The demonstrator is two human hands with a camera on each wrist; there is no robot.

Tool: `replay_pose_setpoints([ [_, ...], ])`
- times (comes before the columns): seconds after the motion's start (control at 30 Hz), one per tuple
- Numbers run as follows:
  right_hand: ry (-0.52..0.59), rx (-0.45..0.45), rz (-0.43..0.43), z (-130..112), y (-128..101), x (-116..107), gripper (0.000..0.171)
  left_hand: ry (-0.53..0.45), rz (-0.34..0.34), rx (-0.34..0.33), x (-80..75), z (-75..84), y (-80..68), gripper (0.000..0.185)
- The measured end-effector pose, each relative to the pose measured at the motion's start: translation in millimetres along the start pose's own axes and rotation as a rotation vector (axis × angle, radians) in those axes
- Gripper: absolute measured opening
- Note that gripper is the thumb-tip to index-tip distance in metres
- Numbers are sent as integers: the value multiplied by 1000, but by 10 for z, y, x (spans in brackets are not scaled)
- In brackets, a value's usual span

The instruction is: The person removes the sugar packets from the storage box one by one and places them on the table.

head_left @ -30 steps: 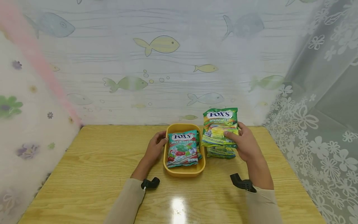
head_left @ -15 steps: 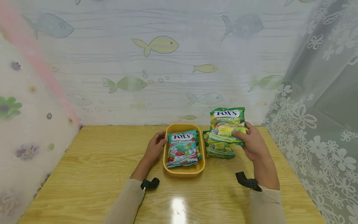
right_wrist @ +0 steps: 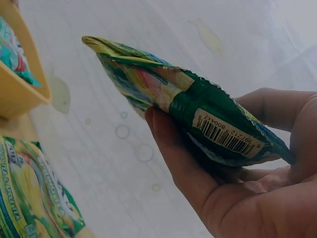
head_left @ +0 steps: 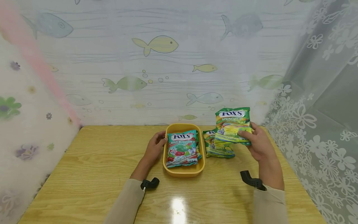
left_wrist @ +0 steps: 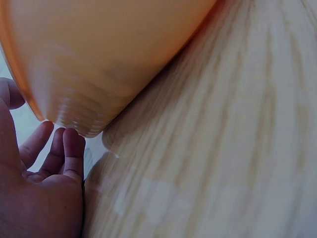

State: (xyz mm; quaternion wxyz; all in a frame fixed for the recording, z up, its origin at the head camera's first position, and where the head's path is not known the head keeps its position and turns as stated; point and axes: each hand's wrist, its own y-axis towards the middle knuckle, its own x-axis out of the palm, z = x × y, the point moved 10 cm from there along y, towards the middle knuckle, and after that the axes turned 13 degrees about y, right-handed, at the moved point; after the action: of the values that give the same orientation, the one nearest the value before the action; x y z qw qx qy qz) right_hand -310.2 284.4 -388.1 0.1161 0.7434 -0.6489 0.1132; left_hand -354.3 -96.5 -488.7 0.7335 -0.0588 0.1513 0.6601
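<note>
Starting at the left, your left hand (head_left: 155,148) rests against the left wall of the yellow tray (head_left: 184,170) near the middle of the table (head_left: 92,168), fingers loosely curled at the rim and touching the edge of the Mint Blossom bag (head_left: 182,148) that lies in the tray; that grip closes round nothing, it only steadies the tray. Just right of the tray a second Spring Tea bag (head_left: 216,148) lies flat on the table. Further right, your right hand (head_left: 258,143) holds the raised Spring Tea bag (head_left: 233,125) clear of the table, above and to the right of the flat one, its grip clamped on the bag's lower right edge with the thumb on the printed face and the fingers (right_wrist: 173,148) behind. The bag looks light, and the glossy film is likely slippery and soft, so it should sag and crinkle rather than hold its shape; the loose sweets inside probably shift toward the low end. A pinch across a sealed edge or over the filled middle would likely hold better than a corner.
</note>
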Motion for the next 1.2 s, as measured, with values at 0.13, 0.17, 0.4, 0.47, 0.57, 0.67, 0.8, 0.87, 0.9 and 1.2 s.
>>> replay_pose_setpoints([
  [0.13,-6,-3,17,2,-2,-82,77,6,4,1,-2,9,-12,48],
  [0.17,-4,-3,24,1,-3,-105,78,7,5,2,-5,17,-17,48],
  [0.4,6,-1,41,23,3,-246,77,11,-1,0,-10,-16,3,46],
  [0.47,16,-2,41,33,9,-280,78,13,0,-7,-2,-115,44,47],
  [0.57,17,-3,56,44,9,-339,78,17,6,-16,14,-256,104,48],
  [0.67,29,-4,90,51,7,-414,79,10,15,-9,8,-313,125,47],
  [0.8,67,-3,123,63,0,-501,80,0,23,14,-3,-322,136,45],
  [0.87,79,-1,131,76,-3,-539,80,0,27,21,-4,-312,141,45],
  [0.9,86,3,136,83,-6,-554,79,2,29,23,-5,-308,140,44],
  [1.2,113,5,187,153,-9,-702,79,19,35,20,-6,-298,135,44],
])
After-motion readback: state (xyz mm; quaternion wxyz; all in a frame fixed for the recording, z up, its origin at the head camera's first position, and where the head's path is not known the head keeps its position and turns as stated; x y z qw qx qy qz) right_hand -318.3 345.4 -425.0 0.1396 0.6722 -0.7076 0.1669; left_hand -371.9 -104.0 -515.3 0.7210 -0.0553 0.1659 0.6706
